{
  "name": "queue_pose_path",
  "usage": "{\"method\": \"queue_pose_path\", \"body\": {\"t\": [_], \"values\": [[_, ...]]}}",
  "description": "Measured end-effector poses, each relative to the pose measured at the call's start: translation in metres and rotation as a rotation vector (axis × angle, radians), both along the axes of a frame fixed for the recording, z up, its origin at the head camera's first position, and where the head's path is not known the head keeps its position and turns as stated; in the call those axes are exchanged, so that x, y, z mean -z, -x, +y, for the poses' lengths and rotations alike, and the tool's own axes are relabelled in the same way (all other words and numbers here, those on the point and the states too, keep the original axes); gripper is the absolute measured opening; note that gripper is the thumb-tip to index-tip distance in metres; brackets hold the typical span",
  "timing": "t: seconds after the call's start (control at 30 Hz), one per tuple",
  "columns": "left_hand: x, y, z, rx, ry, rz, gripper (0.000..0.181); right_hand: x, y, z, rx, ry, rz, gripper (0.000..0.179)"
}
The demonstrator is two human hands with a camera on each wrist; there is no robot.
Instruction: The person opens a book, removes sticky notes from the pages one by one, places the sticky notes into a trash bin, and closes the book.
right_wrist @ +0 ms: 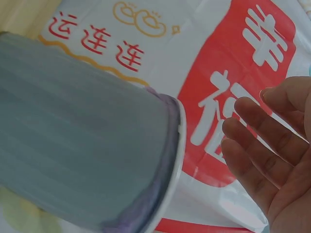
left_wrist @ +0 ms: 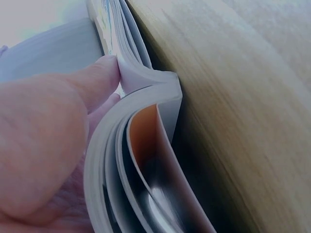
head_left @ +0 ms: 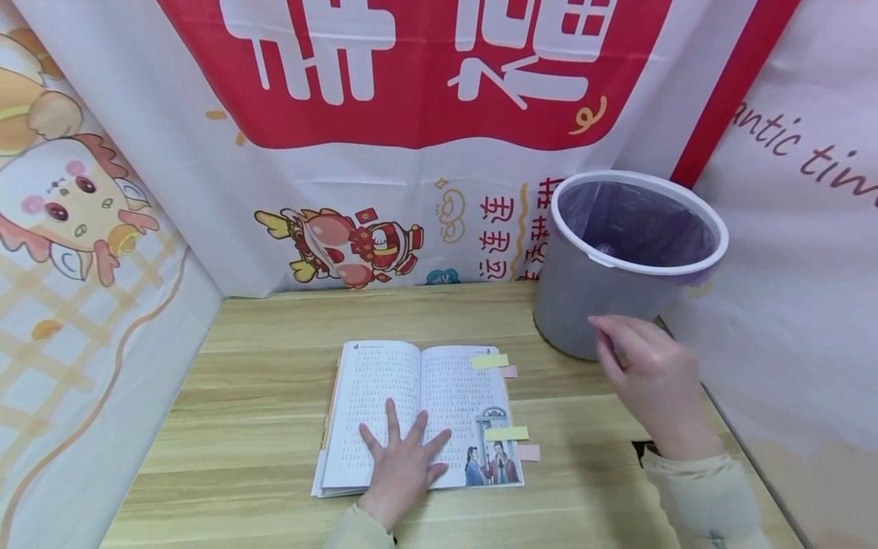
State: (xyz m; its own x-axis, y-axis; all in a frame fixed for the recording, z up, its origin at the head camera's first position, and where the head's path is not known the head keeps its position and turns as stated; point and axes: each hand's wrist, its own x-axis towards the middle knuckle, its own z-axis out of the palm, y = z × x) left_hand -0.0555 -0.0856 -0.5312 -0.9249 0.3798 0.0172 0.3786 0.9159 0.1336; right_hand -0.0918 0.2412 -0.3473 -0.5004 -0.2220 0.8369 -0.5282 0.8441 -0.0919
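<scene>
An open book (head_left: 449, 381) with printed text and a picture of figures lies on the wooden table. Across its lower middle, near the gutter, my left hand (head_left: 401, 465) presses down with spread fingers. The left wrist view shows the thumb (left_wrist: 99, 77) on the pages and the book's bowed lower edge (left_wrist: 146, 92). Yellow (head_left: 506, 434) and pink sticky tabs (head_left: 530, 453) jut from the right page. My right hand (head_left: 648, 374) is raised by the grey bin (head_left: 576, 305); in the right wrist view its fingers (right_wrist: 265, 158) are loosely bent with nothing among them.
The bin has a white rim (head_left: 713, 221) and a purple liner (head_left: 658, 221), and stands at the table's back right. A printed cloth (head_left: 384, 175) hangs behind the table (head_left: 254, 381); patterned sheets flank it left and right.
</scene>
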Motion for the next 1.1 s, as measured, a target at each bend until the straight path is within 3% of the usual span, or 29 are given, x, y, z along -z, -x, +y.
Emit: {"method": "queue_pose_path", "body": {"t": [0.43, 0.8, 1.1], "values": [[0.002, 0.0, -0.001, 0.001, -0.008, 0.0, 0.05, 0.048, -0.008, -0.005, -0.01, -0.087, -0.177, 0.027], [0.001, 0.002, 0.0, 0.001, 0.007, 0.0, 0.051, 0.091, -0.009, -0.011, -0.09, -0.124, -0.225, 0.023], [-0.002, -0.001, 0.0, -0.003, 0.001, 0.002, 0.051, 0.133, -0.014, -0.016, -0.073, -0.169, -0.396, 0.022]]}}
